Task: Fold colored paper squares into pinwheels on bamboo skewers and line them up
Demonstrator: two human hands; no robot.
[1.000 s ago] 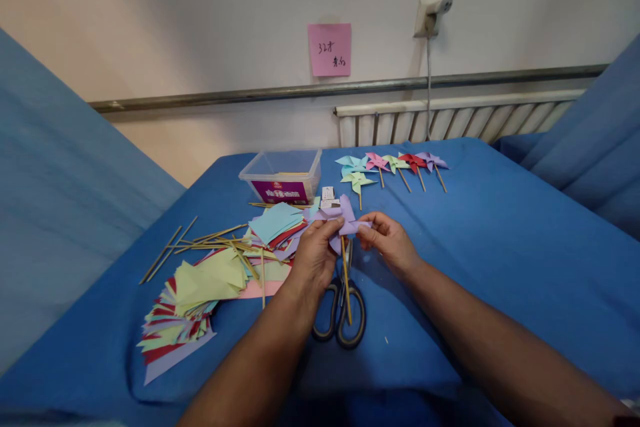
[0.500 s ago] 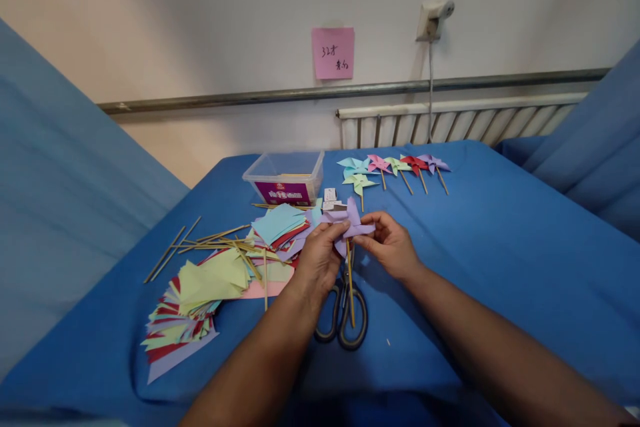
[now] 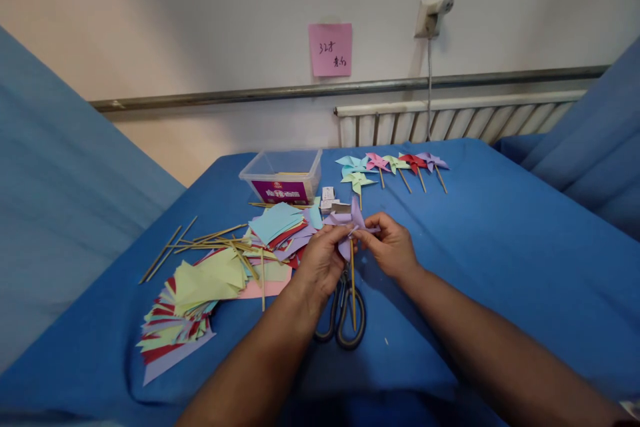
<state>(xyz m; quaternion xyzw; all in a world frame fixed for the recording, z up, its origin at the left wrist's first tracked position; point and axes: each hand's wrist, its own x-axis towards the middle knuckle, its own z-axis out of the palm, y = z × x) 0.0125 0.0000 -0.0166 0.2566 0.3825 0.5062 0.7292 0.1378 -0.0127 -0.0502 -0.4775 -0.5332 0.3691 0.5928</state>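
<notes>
A purple paper pinwheel (image 3: pixel 351 221) on a thin wooden stick (image 3: pixel 353 287) is held up over the blue table (image 3: pixel 500 240). My left hand (image 3: pixel 320 263) grips it from the left, fingers pinched at its centre. My right hand (image 3: pixel 390 245) pinches the pinwheel's right side at the same spot. The stick hangs down between both hands, above a pair of dark-handled scissors (image 3: pixel 343 317) lying on the cloth.
Stacks of coloured paper squares (image 3: pixel 210 287) and loose wooden sticks (image 3: pixel 200 240) lie to the left. A clear plastic box (image 3: pixel 283 177) stands behind them. Several finished pinwheels (image 3: pixel 390 167) lie in a row at the back. Small white packets (image 3: pixel 329 197) sit near the box.
Both hands have drawn closer together at the pinwheel's centre, and the pinwheel has shifted slightly to the right. The stick now hangs more upright.
</notes>
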